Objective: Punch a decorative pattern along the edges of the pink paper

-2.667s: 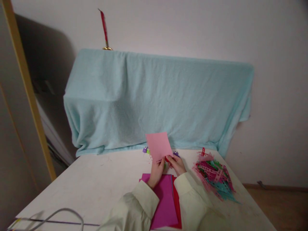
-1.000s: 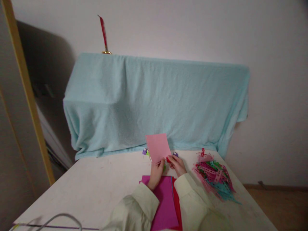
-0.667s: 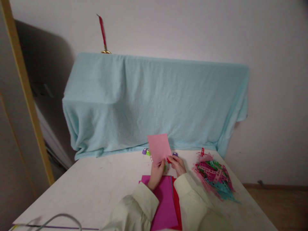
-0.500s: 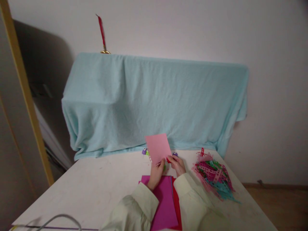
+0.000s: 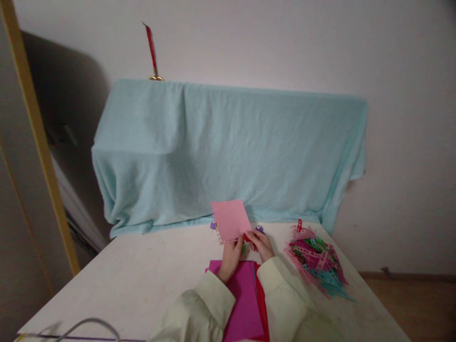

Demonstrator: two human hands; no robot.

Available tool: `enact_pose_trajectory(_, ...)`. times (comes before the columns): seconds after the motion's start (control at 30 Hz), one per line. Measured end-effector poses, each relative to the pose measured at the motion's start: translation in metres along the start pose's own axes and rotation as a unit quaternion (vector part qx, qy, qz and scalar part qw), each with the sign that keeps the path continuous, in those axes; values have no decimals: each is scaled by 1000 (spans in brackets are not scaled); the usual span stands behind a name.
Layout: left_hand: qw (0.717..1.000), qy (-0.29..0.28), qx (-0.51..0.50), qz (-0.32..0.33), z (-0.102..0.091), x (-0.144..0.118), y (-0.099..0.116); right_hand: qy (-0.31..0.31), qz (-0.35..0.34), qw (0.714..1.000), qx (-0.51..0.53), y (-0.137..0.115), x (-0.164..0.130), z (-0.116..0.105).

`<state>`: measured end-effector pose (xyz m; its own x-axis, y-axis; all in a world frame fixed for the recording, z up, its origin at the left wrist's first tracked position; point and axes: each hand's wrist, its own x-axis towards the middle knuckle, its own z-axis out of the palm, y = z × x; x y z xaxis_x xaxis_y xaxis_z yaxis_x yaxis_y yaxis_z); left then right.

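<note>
My left hand (image 5: 231,256) pinches the pink sheet (image 5: 231,221); my right hand (image 5: 261,244) clamps a red punch (image 5: 248,237) on its lower-right edge, frame centre.

Both forearms, in pale cream sleeves, reach forward side by side from the lower edge of the view. The left hand (image 5: 231,257) is raised, palm turned inward, fingers curled up and pinched together at the tips. The right hand (image 5: 261,246) sits just beside it, slightly farther forward, knuckles up, its fingers likewise closed in a pinch toward the left hand.
</note>
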<state>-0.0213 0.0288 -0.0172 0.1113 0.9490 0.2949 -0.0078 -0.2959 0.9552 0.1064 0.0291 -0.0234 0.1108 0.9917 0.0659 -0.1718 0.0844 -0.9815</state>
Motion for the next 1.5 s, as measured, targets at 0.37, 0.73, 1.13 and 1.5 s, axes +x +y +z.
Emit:
enact_pose_trajectory(0.37, 999, 27, -2, -42, -1, -3, 8, -7, 3, 1000, 24, 5, 1, 1)
enact_pose_trajectory(0.73, 1000, 26, 6, -16, -1, -3, 13, -6, 14, 999, 49, 3, 0, 2)
enact_pose_trajectory(1.13, 999, 23, 26, -36, -1, -1, -6, 2, 27, 992, 126, 4, -1, 1)
enact_pose_trajectory(1.5, 998, 7, 28, -59, -1, -3, -1, 28, 41, 987, 150, 7, 2, -2)
